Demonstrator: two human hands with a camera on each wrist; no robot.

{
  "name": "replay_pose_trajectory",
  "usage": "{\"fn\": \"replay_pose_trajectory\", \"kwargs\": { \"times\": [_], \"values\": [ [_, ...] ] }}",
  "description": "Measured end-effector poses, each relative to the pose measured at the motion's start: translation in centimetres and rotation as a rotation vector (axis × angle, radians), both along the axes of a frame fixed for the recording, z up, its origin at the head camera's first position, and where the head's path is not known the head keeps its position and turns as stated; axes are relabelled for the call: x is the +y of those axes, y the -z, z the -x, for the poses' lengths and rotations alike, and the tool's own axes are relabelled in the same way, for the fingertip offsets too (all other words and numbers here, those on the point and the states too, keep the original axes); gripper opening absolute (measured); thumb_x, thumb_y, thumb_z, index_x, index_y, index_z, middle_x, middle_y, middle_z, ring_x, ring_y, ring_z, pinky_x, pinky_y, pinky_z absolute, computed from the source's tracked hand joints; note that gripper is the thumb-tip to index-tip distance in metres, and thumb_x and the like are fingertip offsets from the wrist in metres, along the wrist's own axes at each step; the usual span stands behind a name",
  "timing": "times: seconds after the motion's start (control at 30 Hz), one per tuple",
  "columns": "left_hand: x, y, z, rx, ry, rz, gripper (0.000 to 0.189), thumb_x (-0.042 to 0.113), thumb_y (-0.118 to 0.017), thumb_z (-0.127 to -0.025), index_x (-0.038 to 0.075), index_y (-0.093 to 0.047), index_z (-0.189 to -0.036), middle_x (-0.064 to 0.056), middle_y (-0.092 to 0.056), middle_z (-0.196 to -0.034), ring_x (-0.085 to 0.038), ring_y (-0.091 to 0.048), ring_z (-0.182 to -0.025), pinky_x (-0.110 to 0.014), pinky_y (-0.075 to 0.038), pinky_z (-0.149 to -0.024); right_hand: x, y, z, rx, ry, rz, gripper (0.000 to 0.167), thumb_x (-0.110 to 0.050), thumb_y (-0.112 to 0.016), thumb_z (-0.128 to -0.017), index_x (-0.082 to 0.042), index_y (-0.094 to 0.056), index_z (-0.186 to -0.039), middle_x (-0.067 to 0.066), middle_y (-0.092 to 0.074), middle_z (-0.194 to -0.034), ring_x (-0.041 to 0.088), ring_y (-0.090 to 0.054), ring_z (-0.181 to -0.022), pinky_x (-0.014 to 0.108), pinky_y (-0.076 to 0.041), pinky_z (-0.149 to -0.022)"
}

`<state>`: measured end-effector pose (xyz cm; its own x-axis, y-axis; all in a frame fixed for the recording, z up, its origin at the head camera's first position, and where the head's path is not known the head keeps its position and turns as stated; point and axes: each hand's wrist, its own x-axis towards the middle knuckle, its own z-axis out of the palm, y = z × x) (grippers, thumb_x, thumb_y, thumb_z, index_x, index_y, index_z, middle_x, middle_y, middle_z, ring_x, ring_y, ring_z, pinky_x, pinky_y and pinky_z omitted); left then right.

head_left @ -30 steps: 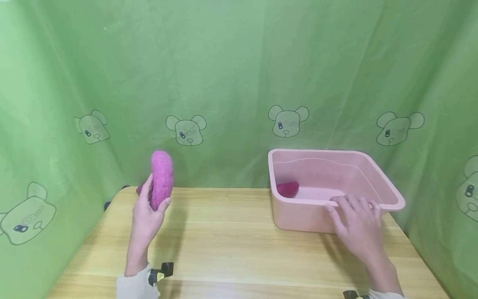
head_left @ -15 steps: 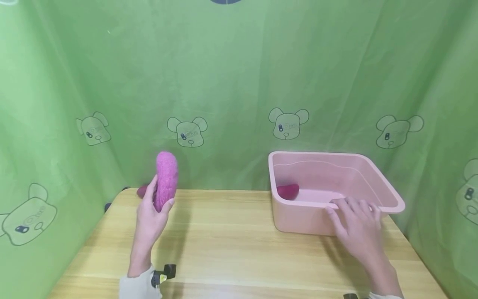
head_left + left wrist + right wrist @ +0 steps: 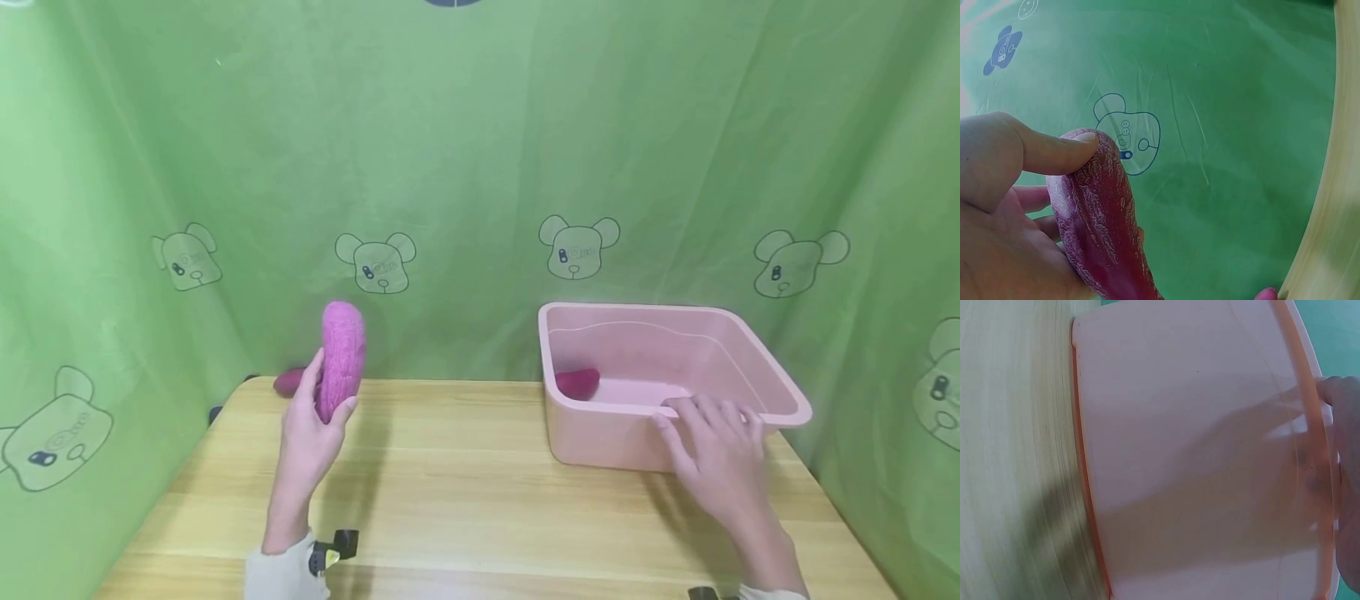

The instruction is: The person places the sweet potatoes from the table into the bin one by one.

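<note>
In the head view my left hand (image 3: 311,437) grips a curved purple-pink sweet potato (image 3: 345,354) by its lower end and holds it upright above the table's left side. The left wrist view shows the wrinkled skin of the sweet potato (image 3: 1104,219), with the thumb pressed on its tip and the other fingers behind it. On the right, my right hand (image 3: 720,458) grips the near rim of a pink plastic bin (image 3: 607,433), its fingers hooked over the edge. Inside the bin, by the left wall, lies a dark magenta piece (image 3: 579,383), partly hidden.
Another dark magenta piece (image 3: 288,382) lies at the table's far left corner, partly behind my left hand. The wooden table (image 3: 450,492) extends between the hands. A green curtain (image 3: 465,167) with printed bear heads surrounds the table.
My left hand has moved slightly right with the sweet potato, so more of the magenta piece behind it shows. My right hand stays on the bin's rim.
</note>
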<state>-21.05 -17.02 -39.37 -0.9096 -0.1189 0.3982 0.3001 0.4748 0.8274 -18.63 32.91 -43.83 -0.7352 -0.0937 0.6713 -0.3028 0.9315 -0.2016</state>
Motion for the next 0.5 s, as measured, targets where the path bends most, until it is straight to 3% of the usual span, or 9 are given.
{"fn": "replay_pose_trajectory", "kwargs": {
  "times": [0.5],
  "values": [
    [0.65,-0.2,-0.13,0.006,0.034,-0.028,0.083,-0.006,-0.066,-0.094,0.009,-0.024,-0.163,-0.027,-0.038,-0.157,-0.047,-0.044,-0.138,-0.058,-0.04,-0.114,0.03,0.04,0.05,-0.016,0.0,0.011,0.029,-0.034,-0.06,-0.102,-0.011,-0.066,-0.119,0.015,-0.063,-0.113,0.042,-0.051,-0.107,0.075,-0.023,-0.104]
  ]
}}
